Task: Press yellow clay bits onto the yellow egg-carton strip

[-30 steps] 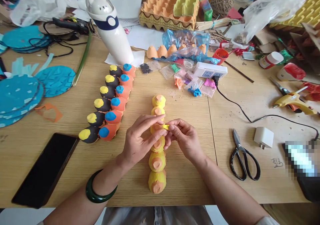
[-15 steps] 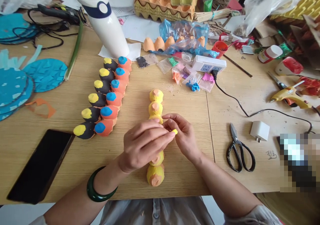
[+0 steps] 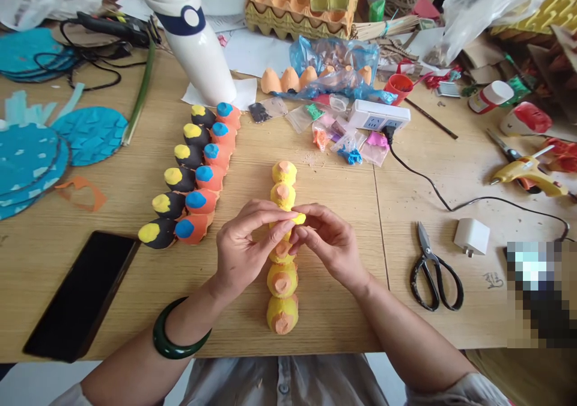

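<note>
A small piece of yellow modelling clay [image 3: 299,218] is pinched between the fingertips of my left hand [image 3: 246,240] and my right hand [image 3: 331,243]. Both hands hover over a row of yellow-painted egg-carton cups [image 3: 282,279], whose tips are bare orange. The middle of that row is partly hidden by my fingers. To the left stand two joined rows of egg-carton cups: black cups [image 3: 167,204] topped with yellow clay and orange cups [image 3: 198,228] topped with blue clay.
A phone [image 3: 83,292] lies front left, scissors [image 3: 435,273] and a white charger [image 3: 471,236] to the right. Farther back are a white bottle [image 3: 198,51], a power strip [image 3: 379,116] with its cord, small clay bags [image 3: 351,147] and a yellow glue gun [image 3: 525,174].
My left hand has turned from back-up to thumb-side view, and the yellow clay has shifted left and up between both hands' fingertips. The whole view has moved slightly.
</note>
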`<state>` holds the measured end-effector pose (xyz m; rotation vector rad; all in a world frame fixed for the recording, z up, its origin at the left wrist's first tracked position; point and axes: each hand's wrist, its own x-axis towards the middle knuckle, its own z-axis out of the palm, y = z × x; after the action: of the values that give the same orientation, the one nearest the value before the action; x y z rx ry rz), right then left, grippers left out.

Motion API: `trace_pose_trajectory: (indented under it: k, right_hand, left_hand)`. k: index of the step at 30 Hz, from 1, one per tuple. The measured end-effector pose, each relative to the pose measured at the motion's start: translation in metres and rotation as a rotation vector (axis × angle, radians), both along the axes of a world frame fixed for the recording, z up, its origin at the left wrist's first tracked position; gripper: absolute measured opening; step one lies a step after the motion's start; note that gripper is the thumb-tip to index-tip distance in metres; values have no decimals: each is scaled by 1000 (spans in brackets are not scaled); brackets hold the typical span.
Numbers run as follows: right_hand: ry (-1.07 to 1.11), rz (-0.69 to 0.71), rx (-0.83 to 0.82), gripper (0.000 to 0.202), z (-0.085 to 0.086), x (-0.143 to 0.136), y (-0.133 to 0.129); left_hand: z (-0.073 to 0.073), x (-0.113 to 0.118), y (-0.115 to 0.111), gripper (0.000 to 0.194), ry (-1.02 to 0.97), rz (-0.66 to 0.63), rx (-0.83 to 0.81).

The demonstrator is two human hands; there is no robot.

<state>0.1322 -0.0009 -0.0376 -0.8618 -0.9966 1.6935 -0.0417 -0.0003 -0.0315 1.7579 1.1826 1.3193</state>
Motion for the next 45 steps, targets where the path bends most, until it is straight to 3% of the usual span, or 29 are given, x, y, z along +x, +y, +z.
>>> trace_pose_trajectory:
  k: [7,14,22,29,36,45]
  right_hand:
    - [20,-34,-83,25,-2,-2,3]
    - [17,77,-121,30,0,0,3]
    - [139,73,-182,26,-6,1,6]
    - [160,156,-225,28,-3,-1,5]
    - [170,152,-234,27,-4,0,5]
    - [205,180,-245,31,-2,0,6]
  left_hand:
    - [-1,-1,2,31,1,3,-107]
    - [-2,-3,6,8,32,2,-9]
    - [0,-2,4,27,5,-10,-87]
    - [-2,-1,7,9,35,-3,-13]
    - [0,-3,6,20,-4,-49,-78]
    - [1,-5,8,10,66,-45,2]
